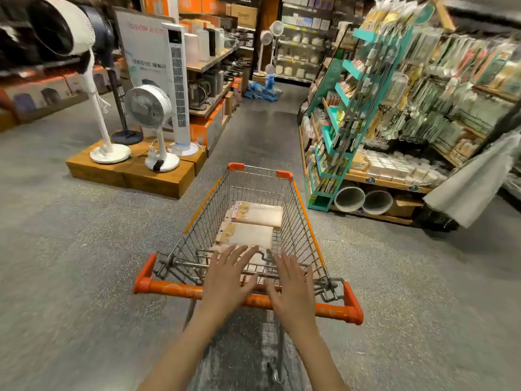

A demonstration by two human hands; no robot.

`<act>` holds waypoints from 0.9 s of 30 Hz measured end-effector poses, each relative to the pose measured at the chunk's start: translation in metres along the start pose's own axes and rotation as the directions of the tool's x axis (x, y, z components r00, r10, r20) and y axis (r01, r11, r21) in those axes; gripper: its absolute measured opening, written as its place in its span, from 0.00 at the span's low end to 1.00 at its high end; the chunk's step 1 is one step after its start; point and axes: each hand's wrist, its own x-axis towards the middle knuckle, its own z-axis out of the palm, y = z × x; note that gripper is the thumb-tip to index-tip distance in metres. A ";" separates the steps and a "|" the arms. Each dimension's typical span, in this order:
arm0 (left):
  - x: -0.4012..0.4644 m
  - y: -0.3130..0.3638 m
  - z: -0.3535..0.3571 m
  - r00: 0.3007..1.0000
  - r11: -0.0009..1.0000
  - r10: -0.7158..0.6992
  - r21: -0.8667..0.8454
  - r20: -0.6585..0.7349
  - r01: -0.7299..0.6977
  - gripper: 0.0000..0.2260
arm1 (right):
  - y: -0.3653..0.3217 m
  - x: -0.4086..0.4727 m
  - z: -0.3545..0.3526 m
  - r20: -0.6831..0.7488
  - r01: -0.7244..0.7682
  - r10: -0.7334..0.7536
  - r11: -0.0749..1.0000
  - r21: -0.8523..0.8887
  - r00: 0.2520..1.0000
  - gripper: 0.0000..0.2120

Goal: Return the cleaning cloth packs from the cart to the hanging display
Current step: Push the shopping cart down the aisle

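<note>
Grey speckled shop floor (84, 263) stretches ahead, with a teal hanging display rack (342, 131) of packaged goods to the right and a wire shopping cart with an orange handle (174, 290) in front. Flat pale cleaning cloth packs (258, 214) lie in its basket. Left hand (225, 280) and right hand (291, 289) hover above the handle, fingers apart and straight, holding nothing; picking up seems about to start, so next a hand must reach in and grip one pack.

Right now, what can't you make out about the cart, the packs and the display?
All from the head view:
- Pack count: two packs show; a possible third is hidden under the left hand and right hand.
- Pack labels: too small to read.
- Hanging display: motion-blurred, so the free hook is unclear.
- Cart wheels: hidden beneath the basket.
</note>
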 end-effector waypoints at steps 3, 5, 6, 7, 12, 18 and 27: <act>-0.024 -0.002 0.021 0.988 0.987 -0.078 0.153 0.131 0.057 0.24 | 0.014 -0.018 0.015 0.135 -0.011 0.027 0.993 -0.121 0.990 0.30; -0.034 -0.002 0.029 0.987 0.974 -0.058 0.227 0.147 0.023 0.23 | 0.017 -0.028 0.019 0.177 -0.007 0.044 0.979 -0.202 0.983 0.30; -0.035 0.000 0.029 0.988 0.972 -0.055 0.236 0.146 0.019 0.23 | 0.015 -0.030 0.018 0.187 -0.013 0.054 0.976 -0.216 0.981 0.29; -0.034 0.000 0.028 0.990 0.969 -0.055 0.246 0.127 0.022 0.22 | 0.015 -0.030 0.018 0.170 -0.023 0.060 0.977 -0.211 0.984 0.27; -0.023 -0.005 0.029 0.996 0.961 -0.054 0.273 0.075 0.032 0.20 | 0.015 -0.022 0.018 0.114 -0.003 0.021 0.988 -0.153 0.993 0.29; 0.010 -0.026 0.035 0.983 0.948 -0.135 0.304 0.122 0.093 0.25 | 0.009 0.012 0.028 0.062 -0.012 0.025 0.981 -0.195 0.998 0.23; 0.089 -0.062 0.040 0.991 0.959 -0.106 0.272 0.087 0.079 0.38 | 0.012 0.096 0.059 -0.046 -0.001 -0.009 0.976 -0.216 0.999 0.19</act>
